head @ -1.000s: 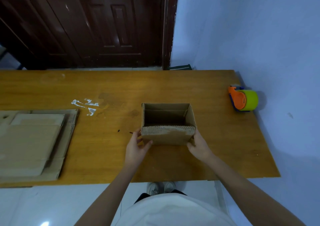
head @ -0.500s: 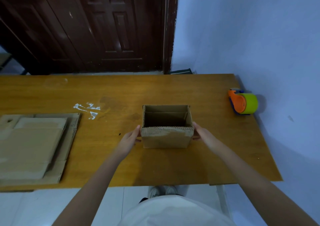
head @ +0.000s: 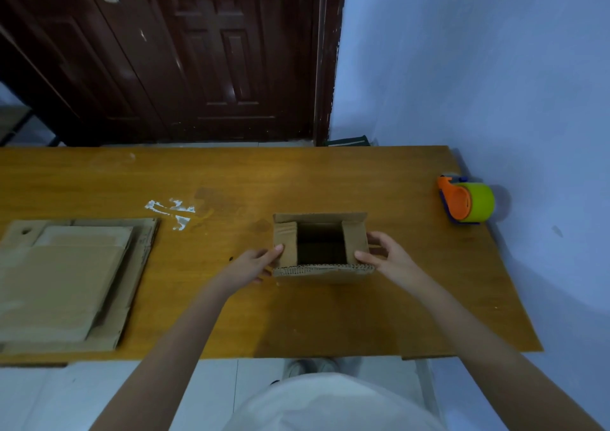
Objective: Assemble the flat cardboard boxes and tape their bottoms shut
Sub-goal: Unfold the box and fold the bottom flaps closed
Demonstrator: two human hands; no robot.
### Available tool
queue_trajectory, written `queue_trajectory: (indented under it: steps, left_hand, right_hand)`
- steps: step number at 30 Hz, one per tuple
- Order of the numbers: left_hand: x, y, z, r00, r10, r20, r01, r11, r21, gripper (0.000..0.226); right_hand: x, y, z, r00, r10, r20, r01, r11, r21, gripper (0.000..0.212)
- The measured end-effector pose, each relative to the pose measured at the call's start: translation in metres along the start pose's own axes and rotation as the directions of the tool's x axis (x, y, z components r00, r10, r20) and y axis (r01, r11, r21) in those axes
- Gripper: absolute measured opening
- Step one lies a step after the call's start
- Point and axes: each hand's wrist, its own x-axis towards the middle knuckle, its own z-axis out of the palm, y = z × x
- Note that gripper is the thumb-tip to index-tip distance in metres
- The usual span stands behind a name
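A small brown cardboard box stands upright and open-topped on the wooden table, just right of centre. Its two short side flaps are folded inward over the dark opening. My left hand reaches in from the left, and its straight fingertips touch the left flap's edge. My right hand holds the box's right side, with the thumb on the folded right flap and the fingers on the outer wall. An orange and yellow-green tape dispenser sits apart near the table's right edge.
A stack of flat cardboard boxes lies at the table's left. White smears mark the wood between the stack and the box. A blue wall borders the table's right side, and a dark wooden door stands behind.
Both hands moved from the box's near corners up to its sides. The two side flaps have been folded inward over the opening. The camera shifted a little.
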Motion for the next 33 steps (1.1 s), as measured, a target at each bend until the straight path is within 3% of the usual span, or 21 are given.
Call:
queue_trajectory:
  steps: [3, 5, 7, 9, 12, 15, 18, 21, 23, 27, 33]
  left_hand:
    - [0.006, -0.003, 0.001, 0.998, 0.034, -0.061, -0.033, 0.999, 0.015, 0.037]
    - [0.009, -0.003, 0.001, 0.973, 0.092, -0.214, -0.091, 0.996, 0.013, 0.041]
    - [0.009, 0.0, 0.003, 0.912, 0.173, -0.372, -0.161, 0.985, 0.064, 0.038]
    - [0.01, 0.002, 0.005, 0.865, 0.266, -0.424, -0.219, 0.963, 0.157, 0.028]
    - [0.011, 0.008, 0.008, 0.844, 0.384, -0.374, -0.257, 0.903, 0.345, 0.009]
    - [0.01, 0.006, 0.003, 0.839, 0.459, -0.293, -0.305, 0.842, 0.445, 0.019]
    - [0.007, -0.01, -0.011, 0.89, 0.43, -0.15, -0.332, 0.838, 0.434, 0.035]
    - [0.0, -0.021, -0.019, 0.947, 0.318, -0.044, -0.304, 0.932, 0.196, 0.045]
    - [-0.006, -0.018, -0.017, 0.965, 0.26, -0.025, -0.256, 0.961, 0.109, 0.056]
    - [-0.006, -0.011, -0.012, 0.954, 0.293, -0.063, -0.267, 0.927, 0.265, 0.097]
    - [-0.003, -0.006, -0.011, 0.938, 0.319, -0.134, -0.229, 0.864, 0.449, 0.062]
  right_hand:
    - [0.002, -0.003, 0.002, 1.0, -0.005, -0.023, 0.005, 1.0, -0.007, 0.066]
    - [0.003, -0.003, 0.003, 0.996, -0.037, -0.078, 0.038, 0.999, 0.018, 0.068]
    - [0.003, 0.0, 0.005, 0.984, -0.1, -0.144, 0.11, 0.992, 0.066, 0.06]
    - [0.001, 0.0, 0.006, 0.957, -0.217, -0.191, 0.222, 0.975, 0.006, 0.042]
    - [-0.002, 0.002, 0.0, 0.893, -0.436, -0.111, 0.39, 0.873, -0.292, 0.024]
    - [-0.006, 0.01, -0.011, 0.84, -0.535, 0.091, 0.497, 0.691, -0.525, 0.044]
    - [-0.014, 0.011, -0.018, 0.848, -0.501, 0.171, 0.52, 0.729, -0.444, 0.038]
    - [-0.018, 0.007, -0.02, 0.875, -0.458, 0.156, 0.478, 0.771, -0.419, 0.027]
    - [-0.017, 0.004, -0.018, 0.883, -0.455, 0.118, 0.459, 0.782, -0.421, 0.038]
    - [-0.01, -0.001, -0.014, 0.901, -0.432, 0.036, 0.41, 0.822, -0.395, 0.035]
    - [-0.004, -0.001, -0.015, 0.886, -0.462, 0.03, 0.431, 0.8, -0.416, 0.027]
